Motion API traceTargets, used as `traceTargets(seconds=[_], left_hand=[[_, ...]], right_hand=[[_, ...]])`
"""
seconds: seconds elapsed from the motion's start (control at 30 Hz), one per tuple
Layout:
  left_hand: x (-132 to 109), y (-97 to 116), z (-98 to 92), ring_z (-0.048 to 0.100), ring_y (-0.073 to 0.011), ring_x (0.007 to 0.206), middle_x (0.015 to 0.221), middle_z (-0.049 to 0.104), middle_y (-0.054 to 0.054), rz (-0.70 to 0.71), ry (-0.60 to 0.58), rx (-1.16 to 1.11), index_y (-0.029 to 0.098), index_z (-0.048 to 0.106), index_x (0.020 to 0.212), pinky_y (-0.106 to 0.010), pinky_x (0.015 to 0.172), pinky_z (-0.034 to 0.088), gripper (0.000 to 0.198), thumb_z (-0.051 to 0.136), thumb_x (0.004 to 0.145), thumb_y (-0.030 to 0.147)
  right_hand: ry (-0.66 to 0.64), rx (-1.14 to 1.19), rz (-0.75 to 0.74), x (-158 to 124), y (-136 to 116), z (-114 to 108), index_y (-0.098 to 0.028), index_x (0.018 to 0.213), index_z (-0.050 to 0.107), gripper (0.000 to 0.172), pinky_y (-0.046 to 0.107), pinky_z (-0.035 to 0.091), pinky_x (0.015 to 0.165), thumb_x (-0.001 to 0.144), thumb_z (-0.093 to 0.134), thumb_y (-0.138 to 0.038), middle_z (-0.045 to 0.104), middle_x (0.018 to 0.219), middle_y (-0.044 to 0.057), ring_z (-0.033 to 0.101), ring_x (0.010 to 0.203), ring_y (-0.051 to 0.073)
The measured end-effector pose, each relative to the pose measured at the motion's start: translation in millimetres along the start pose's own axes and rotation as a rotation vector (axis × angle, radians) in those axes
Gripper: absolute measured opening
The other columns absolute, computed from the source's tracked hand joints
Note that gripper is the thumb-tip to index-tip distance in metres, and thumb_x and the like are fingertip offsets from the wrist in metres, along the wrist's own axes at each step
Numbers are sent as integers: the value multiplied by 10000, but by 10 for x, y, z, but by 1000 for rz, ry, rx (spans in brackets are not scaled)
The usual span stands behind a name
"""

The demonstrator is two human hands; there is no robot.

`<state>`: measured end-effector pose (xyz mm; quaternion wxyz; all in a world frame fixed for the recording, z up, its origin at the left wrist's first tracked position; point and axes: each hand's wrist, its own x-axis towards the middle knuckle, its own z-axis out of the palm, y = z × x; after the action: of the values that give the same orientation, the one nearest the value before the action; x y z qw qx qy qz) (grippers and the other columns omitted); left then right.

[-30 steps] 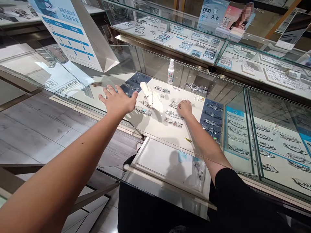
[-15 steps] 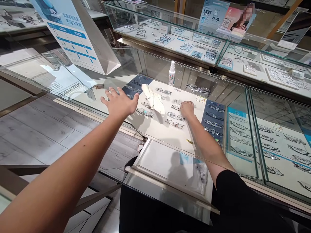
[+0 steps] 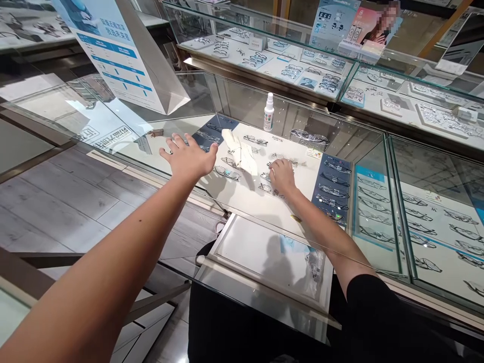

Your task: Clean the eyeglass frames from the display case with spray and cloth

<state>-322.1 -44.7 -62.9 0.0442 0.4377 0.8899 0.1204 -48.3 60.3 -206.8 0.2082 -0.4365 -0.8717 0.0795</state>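
Observation:
My left hand (image 3: 189, 157) lies flat with fingers spread on the glass top (image 3: 113, 128) of a display case. My right hand (image 3: 282, 176) reaches inside the case, under the glass, with fingers curled down onto a pair of glasses on the white display pad (image 3: 245, 199). Other pairs of glasses (image 3: 227, 173) lie in rows around it, one pair (image 3: 287, 161) just beyond the fingertips. A crumpled white cloth (image 3: 240, 154) rests between my hands. A small spray bottle (image 3: 268, 112) stands on the glass behind.
A pulled-out white tray (image 3: 245, 247) holding a plastic bag (image 3: 313, 267) sits below the pad. A dark blue panel with glasses (image 3: 330, 186) lies right of my hand. A folded sign (image 3: 124, 55) stands at the left. More glass cases (image 3: 434, 217) extend right and behind.
My right hand has slid left and toward me, from an upper pair of glasses to the pair below it. My left hand stays flat on the glass.

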Motion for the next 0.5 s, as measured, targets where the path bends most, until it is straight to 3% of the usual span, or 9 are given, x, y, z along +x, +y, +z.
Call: traceTargets(seconds=[0.27, 0.5], left_hand=[[-49, 56, -42, 90, -514, 1776, 1885, 107, -338, 21, -6, 10, -48, 192, 1800, -736, 1399, 79, 1106, 265, 1049, 761], [-33, 65, -36, 97, -513, 1773, 1879, 127, -346, 29, 5, -2, -57, 215, 1792, -717, 1401, 84, 1081, 293, 1063, 738]], right_hand=[[-168, 164, -260, -744, -901, -299, -213, 1151, 759, 225, 488, 423, 1064, 1084, 545, -196, 779, 1220, 123, 585, 1218, 337], [-367, 318, -333, -1140, -1371, -787, -252, 920, 611, 234, 407, 428, 922, 1125, 498, -234, 734, 1016, 36, 619, 989, 246]])
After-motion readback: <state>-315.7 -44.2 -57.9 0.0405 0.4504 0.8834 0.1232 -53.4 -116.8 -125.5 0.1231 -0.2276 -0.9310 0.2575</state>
